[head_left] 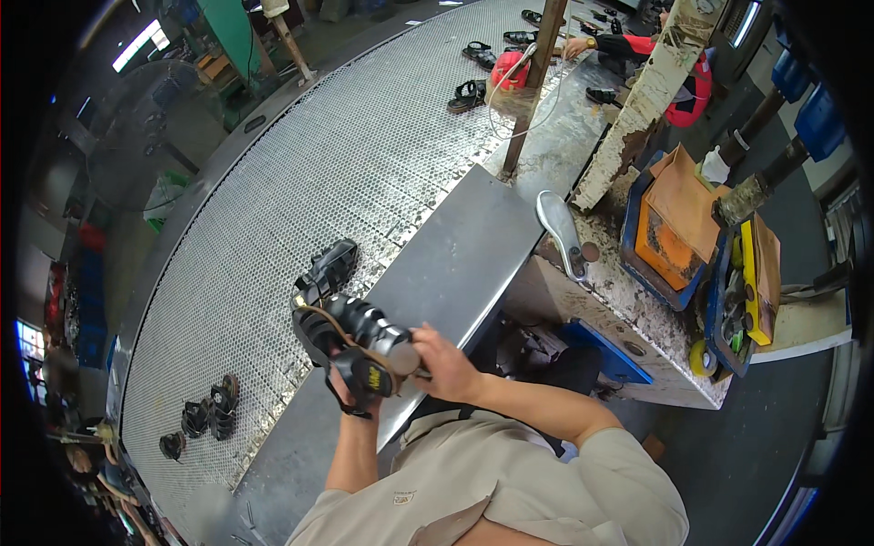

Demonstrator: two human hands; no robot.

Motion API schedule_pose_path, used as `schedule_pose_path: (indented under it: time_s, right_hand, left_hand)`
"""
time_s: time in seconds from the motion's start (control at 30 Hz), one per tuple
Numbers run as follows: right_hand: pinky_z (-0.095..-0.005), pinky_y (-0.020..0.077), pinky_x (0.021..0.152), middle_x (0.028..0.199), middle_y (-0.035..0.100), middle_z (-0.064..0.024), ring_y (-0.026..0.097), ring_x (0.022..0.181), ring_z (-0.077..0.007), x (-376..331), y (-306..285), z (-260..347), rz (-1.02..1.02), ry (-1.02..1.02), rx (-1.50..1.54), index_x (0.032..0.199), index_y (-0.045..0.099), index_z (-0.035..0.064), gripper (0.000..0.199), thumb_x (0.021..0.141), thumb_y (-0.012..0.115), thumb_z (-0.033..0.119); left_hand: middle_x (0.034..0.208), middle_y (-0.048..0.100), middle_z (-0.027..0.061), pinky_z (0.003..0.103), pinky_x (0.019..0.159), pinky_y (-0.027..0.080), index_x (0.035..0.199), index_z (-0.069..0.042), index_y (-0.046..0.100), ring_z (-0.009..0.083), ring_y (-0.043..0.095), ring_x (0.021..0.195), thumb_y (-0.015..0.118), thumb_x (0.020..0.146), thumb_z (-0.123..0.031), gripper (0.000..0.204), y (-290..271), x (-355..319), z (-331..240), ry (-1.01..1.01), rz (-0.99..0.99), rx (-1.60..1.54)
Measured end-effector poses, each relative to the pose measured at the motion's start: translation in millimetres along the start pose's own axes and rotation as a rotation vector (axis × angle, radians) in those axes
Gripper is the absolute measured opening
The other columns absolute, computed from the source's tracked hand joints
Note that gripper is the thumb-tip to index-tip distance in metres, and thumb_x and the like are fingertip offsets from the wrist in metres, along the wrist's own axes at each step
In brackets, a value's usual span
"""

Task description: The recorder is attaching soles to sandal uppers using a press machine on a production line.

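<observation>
Just left of centre in the frame, we've got a black strappy sandal (pixel 350 350) held up off the work surface, tan footbed edge showing, straps bulging as if stretched over a form inside — a grey rounded end pokes out toward our right hand. Our left hand (pixel 344 393) grips it from underneath, fingers wrapped around the lower strap end, which steadies the shoe. Our right hand (pixel 443 362) closes on the grey end at the sandal's right, bracing it from the other side. So both hands are clasped on the one shoe, held clear of the steel bench (pixel 455 255) below.

Just above it, a second black sandal (pixel 330 268) sits on the curved mesh conveyor (pixel 346 155), close to our reach. More sandals (pixel 208 414) lie at lower left of the belt, others (pixel 473 91) at the top. To the right, a metal shoe-shaped stand (pixel 560 227) juts up from a grimy table, beside orange boxes (pixel 669 227).
</observation>
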State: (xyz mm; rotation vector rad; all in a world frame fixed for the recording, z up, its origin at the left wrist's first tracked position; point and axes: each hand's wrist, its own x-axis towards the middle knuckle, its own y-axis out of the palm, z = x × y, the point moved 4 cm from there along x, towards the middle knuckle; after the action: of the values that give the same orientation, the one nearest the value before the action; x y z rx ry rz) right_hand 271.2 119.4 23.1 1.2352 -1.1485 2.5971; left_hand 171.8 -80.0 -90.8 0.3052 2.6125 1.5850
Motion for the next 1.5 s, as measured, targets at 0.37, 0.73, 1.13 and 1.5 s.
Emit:
schedule_pose_path:
  time_s: [0.37, 0.73, 1.13, 1.5]
  right_hand:
    - [-0.05, 0.0508, 0.116, 0.131, 0.062, -0.0198, 0.067, 0.122, -0.0382, -45, -7, 51, 0.067, 0.055, 0.184, 0.129, 0.055, -0.0026, 0.068, 0.071, 0.09, 0.004]
    - [-0.0543, 0.0497, 0.115, 0.13, 0.052, -0.0168, 0.065, 0.124, -0.0384, -74, -49, 48, -0.222, 0.259, 0.252, 0.123, 0.061, -0.0036, 0.059, 0.071, 0.089, 0.001]
    - [-0.0418, 0.0504, 0.106, 0.129, 0.063, -0.0195, 0.064, 0.119, -0.0339, -40, -94, -6, -0.492, 0.396, -0.323, 0.133, 0.057, -0.0034, 0.064, 0.079, 0.087, 0.015]
    - [-0.0462, 0.0539, 0.1, 0.129, 0.063, -0.0204, 0.064, 0.118, -0.0434, -48, -235, -30, -0.788, 0.671, -0.433, 0.133, 0.061, 0.0048, 0.066, 0.075, 0.087, 0.023]
  left_hand:
    - [0.129, 0.072, 0.0198, 0.047, 0.105, 0.057, 0.133, 0.008, 0.064, 0.0336, 0.071, 0.118, 0.061, 0.105, -0.022, 0.041, -212, -28, -301, 0.59, -0.738, 0.259]
    - [0.144, 0.064, 0.0217, 0.053, 0.109, 0.055, 0.156, -0.005, 0.048, 0.0387, 0.066, 0.127, 0.034, 0.096, -0.088, 0.104, 111, 46, -32, -0.035, 0.283, -0.143]
    - [0.147, 0.064, 0.0179, 0.049, 0.116, 0.049, 0.154, -0.003, 0.05, 0.0351, 0.063, 0.132, 0.026, 0.11, -0.07, 0.083, 212, 19, 109, -0.589, 0.23, 0.021]
    - [0.155, 0.056, 0.0217, 0.044, 0.118, 0.043, 0.158, 0.001, 0.048, 0.0329, 0.055, 0.142, 0.05, 0.111, -0.032, 0.057, 152, 215, 18, 0.194, 0.254, 1.15]
